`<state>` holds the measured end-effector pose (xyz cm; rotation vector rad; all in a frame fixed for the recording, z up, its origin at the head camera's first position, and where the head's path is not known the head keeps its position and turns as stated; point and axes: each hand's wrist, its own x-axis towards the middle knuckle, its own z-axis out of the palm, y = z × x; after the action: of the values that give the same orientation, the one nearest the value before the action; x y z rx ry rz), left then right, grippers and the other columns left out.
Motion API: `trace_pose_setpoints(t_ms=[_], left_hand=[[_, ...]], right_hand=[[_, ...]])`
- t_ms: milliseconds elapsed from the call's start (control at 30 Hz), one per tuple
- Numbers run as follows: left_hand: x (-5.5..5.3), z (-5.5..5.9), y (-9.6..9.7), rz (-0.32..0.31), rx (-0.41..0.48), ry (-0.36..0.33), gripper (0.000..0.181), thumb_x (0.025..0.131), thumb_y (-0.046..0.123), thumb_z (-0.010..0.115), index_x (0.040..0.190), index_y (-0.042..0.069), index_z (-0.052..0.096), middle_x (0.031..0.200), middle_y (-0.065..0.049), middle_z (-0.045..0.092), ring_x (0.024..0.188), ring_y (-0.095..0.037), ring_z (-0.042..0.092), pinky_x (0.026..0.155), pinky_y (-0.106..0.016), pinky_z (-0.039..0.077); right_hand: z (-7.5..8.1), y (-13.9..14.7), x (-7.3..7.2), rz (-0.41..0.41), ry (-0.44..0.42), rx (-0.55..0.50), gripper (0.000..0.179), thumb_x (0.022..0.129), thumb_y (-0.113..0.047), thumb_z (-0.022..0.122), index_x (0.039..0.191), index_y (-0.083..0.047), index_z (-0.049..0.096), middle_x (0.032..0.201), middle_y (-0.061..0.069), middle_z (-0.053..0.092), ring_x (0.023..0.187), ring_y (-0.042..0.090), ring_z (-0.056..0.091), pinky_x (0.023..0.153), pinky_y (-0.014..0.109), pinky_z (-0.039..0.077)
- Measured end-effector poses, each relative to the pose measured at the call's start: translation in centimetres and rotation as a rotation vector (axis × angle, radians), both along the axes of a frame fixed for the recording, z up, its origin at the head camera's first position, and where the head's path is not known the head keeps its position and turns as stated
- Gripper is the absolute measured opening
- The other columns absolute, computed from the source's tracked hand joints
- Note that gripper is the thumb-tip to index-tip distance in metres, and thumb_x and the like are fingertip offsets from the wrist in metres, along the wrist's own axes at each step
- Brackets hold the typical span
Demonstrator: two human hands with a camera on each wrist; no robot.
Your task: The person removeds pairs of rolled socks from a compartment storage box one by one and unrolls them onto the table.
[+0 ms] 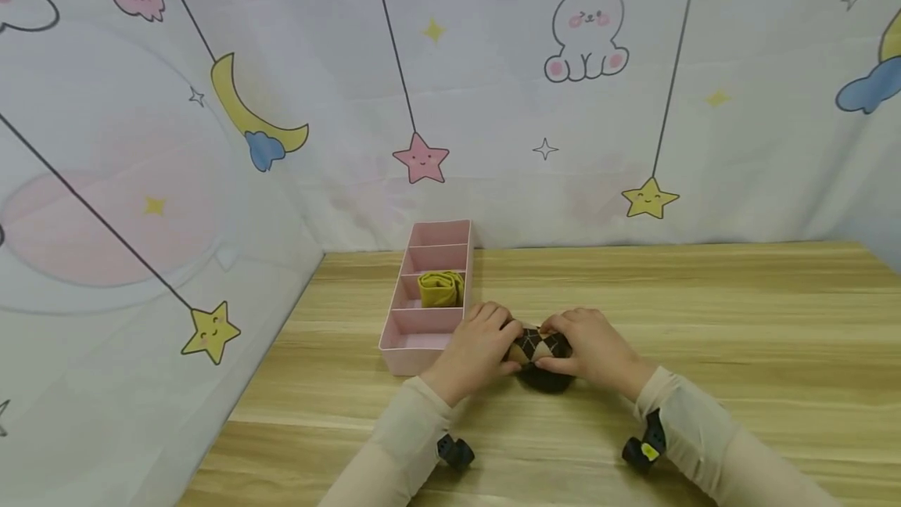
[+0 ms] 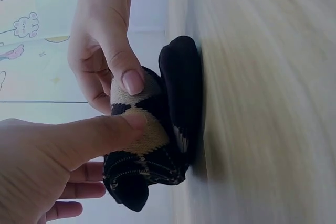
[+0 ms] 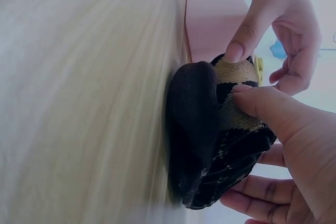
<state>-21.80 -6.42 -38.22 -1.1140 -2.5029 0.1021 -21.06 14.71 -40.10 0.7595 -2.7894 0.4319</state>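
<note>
A dark sock bundle (image 1: 540, 346) with a tan, grey and black diamond pattern is partly folded or rolled over on the table. My left hand (image 1: 475, 350) grips its left side, thumb on the near face and fingers behind. From the right, my right hand (image 1: 598, 350) holds it the same way. In the left wrist view the two thumbs press close together on the patterned sock (image 2: 152, 136). A plain black part of the sock (image 3: 191, 108) bulges along the tabletop in the right wrist view. Fingertips behind the bundle are partly hidden.
Just left of the hands stands a pink divided box (image 1: 422, 329), its compartments in a row. One compartment contains a rolled mustard-yellow cloth item (image 1: 438, 289). The wood-grain table (image 1: 704, 319) meets a cartoon-printed curtain (image 1: 493, 100) at the back and left.
</note>
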Motion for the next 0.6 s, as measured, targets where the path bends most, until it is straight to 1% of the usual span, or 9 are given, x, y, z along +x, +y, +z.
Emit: trace_pose_setpoints(t_ms=[167,300,467,600], left_hand=[[0.1,0.2,-0.6,-0.007,-0.023,-0.008,0.040,0.076,0.045,0.077,0.103,0.019,0.063,0.104,0.003,0.060,0.104,-0.015,0.054,0.097,-0.032,0.042],[0.2,0.4,-1.1,-0.014,-0.039,0.018,0.037,0.078,0.042,0.076,0.102,0.018,0.062,0.103,0.003,0.061,0.103,-0.016,0.056,0.098,-0.033,0.042],[0.3,0.8,-1.6,-0.031,-0.027,0.019,0.032,0.078,0.036,0.076,0.101,0.019,0.062,0.102,0.003,0.063,0.102,-0.016,0.057,0.099,-0.033,0.042],[0.2,0.9,-1.7,-0.034,-0.013,0.012,0.029,0.078,0.034,0.075,0.100,0.019,0.063,0.101,0.004,0.064,0.102,-0.017,0.058,0.100,-0.034,0.043]], right_hand=[[0.1,-0.6,0.4,0.001,0.003,-0.005,0.039,0.080,-0.043,0.073,0.103,-0.012,0.067,0.096,0.003,0.070,0.091,0.025,0.063,0.090,0.051,0.045],[0.3,-1.1,0.6,0.023,-0.006,-0.025,0.037,0.082,-0.044,0.072,0.102,-0.013,0.067,0.093,0.001,0.070,0.089,0.023,0.064,0.090,0.051,0.045],[0.6,-1.7,0.9,0.044,-0.032,-0.048,0.035,0.084,-0.044,0.069,0.100,-0.013,0.067,0.086,-0.003,0.069,0.083,0.019,0.062,0.092,0.053,0.044],[0.8,-1.8,0.8,0.036,-0.033,-0.024,0.035,0.082,-0.044,0.071,0.100,-0.015,0.068,0.088,-0.003,0.070,0.085,0.019,0.063,0.093,0.054,0.044]])
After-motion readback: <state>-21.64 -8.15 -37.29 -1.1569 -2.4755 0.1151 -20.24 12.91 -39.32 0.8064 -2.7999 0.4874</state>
